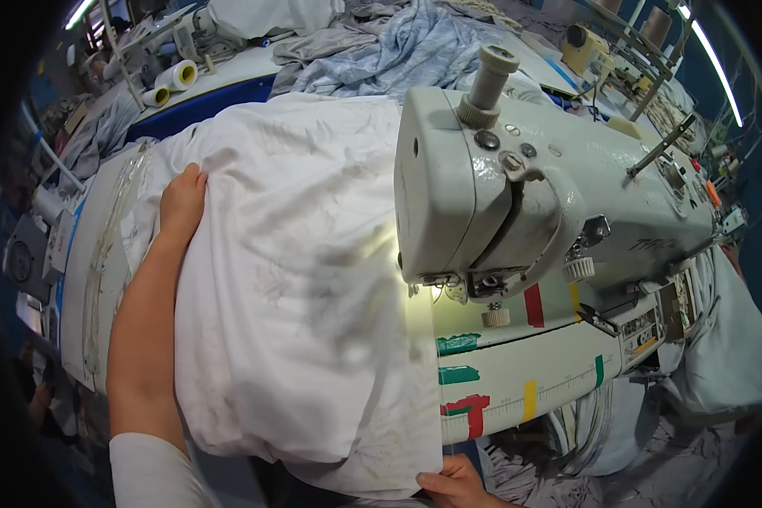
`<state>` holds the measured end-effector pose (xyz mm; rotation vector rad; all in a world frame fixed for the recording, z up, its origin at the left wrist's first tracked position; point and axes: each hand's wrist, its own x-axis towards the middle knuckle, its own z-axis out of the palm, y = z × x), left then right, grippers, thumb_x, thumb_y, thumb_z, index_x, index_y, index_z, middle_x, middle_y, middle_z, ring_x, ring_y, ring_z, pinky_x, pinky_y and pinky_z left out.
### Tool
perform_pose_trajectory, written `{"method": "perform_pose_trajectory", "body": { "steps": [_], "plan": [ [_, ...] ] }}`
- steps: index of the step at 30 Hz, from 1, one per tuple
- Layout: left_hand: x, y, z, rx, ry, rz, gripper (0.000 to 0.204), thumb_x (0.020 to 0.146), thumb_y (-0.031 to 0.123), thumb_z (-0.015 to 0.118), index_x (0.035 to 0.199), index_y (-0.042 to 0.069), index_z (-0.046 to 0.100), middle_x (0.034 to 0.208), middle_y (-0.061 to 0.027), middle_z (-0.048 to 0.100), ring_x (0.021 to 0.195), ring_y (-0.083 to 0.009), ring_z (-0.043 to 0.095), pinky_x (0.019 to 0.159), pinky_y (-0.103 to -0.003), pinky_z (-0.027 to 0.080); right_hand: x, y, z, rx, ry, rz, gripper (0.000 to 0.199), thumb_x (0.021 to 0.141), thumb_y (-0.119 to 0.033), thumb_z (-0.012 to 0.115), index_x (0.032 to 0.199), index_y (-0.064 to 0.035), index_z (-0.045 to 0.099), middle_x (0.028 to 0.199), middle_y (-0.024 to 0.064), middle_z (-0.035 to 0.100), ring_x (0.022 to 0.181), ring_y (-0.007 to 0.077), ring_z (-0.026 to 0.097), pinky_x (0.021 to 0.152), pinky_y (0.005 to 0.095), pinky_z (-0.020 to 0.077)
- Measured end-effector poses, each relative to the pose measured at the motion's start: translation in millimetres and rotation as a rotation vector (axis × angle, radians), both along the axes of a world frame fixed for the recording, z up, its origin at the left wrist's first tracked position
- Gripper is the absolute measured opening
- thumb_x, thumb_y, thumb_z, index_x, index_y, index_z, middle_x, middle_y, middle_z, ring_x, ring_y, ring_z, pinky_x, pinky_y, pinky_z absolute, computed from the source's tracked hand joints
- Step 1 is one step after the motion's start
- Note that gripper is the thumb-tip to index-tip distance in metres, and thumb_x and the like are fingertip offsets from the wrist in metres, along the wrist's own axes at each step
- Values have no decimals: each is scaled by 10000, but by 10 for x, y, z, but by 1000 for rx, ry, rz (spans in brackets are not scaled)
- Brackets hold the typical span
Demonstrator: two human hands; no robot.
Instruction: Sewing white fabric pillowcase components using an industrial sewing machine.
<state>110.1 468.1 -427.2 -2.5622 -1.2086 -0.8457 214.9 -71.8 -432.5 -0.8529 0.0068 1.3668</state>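
A large piece of white fabric [271, 279] with a faint pattern lies rumpled across the sewing table, left of a pale sewing machine [525, 186]. Its straight right edge runs beneath the lit needle area. My left hand [184, 201] is closed on a fold at the fabric's far left, fingers partly hidden by the cloth. At the bottom, my right hand [457, 485] pinches the near right corner between thumb and fingers. Loose thread ends hang beside that corner.
Coloured tape strips [529, 400] and a ruler scale mark the machine bed. Thread snips [599, 319] lie by the machine's base. Behind are a heap of bluish cloth [406, 51] and yellow-cored rolls [178, 76]. More fabric hangs at the lower right.
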Motion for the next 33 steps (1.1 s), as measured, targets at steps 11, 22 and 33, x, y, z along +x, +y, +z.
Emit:
{"method": "perform_pose_trajectory", "body": {
  "steps": [11,22,33],
  "plan": [
    [-752,-1372,612,-666,454,163,1026,684,400,778,1463,32,221,1471,-274,272,1378,-383,257,1117,-373,251,-510,-97,-648,-15,-660,326,146,797,-87,723,907,8,708,850,61,706,753,99,620,686,238,453],
    [-1365,-952,22,-144,77,276,212,878,239,592,934,44,531,870,-224,628,813,-445,593,688,-524,463,252,-829,1244,74,-427,262,174,721,61,675,888,109,684,958,184,695,915,237,666,811,301,488],
    [-1000,-447,-53,-113,49,321,263,900,314,564,968,63,525,903,-216,640,829,-435,605,693,-521,474,-444,-988,38,-267,87,348,128,823,-92,664,764,13,705,596,48,631,430,97,513,427,232,364]
  ]
}}
